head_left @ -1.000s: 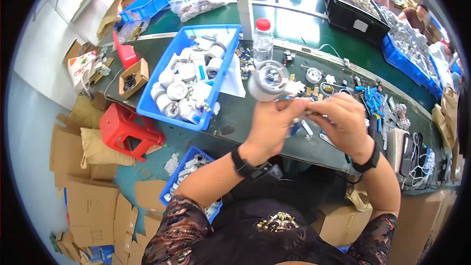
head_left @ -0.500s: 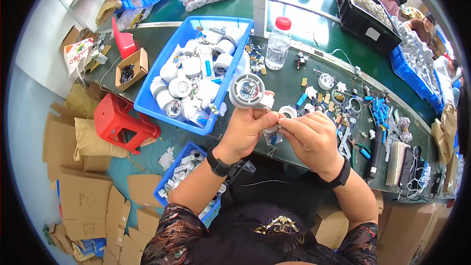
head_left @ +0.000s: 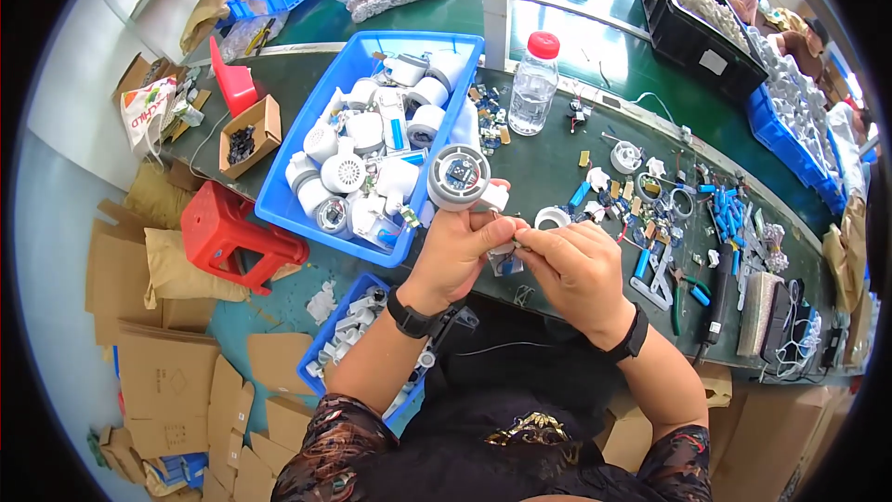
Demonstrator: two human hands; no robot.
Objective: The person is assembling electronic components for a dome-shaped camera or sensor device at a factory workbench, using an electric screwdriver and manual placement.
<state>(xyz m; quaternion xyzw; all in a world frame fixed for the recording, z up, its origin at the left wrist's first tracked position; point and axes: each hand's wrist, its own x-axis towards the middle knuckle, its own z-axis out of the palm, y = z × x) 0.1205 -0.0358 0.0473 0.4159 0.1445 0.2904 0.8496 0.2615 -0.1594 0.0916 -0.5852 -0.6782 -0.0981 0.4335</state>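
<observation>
My left hand (head_left: 444, 258) is closed round a white round device housing (head_left: 459, 176). The housing's open face is turned up, showing a grey ring and a small circuit board inside. Close against the left thumb, my right hand (head_left: 583, 271) pinches with thumb and forefinger at a spot just below the housing; what sits between those fingertips is too small to make out. A white ring-shaped part (head_left: 552, 217) lies on the dark green table, beyond the right hand's knuckles. Small parts below the left fingers are partly hidden by the hands.
A blue bin (head_left: 269, 193) of white housings stands left of my hands. Beyond them is a red-capped bottle (head_left: 533, 88). Rightward lie blue battery cells (head_left: 727, 216), green-handled pliers (head_left: 677, 309) and circuit bits. A red stool (head_left: 209, 240) and a lower blue bin (head_left: 321, 389) stand left below.
Both hands have shifted slightly left with the round housing, which has tilted a little. The right fingertips stay pinched near the left thumb. The whole view has moved slightly.
</observation>
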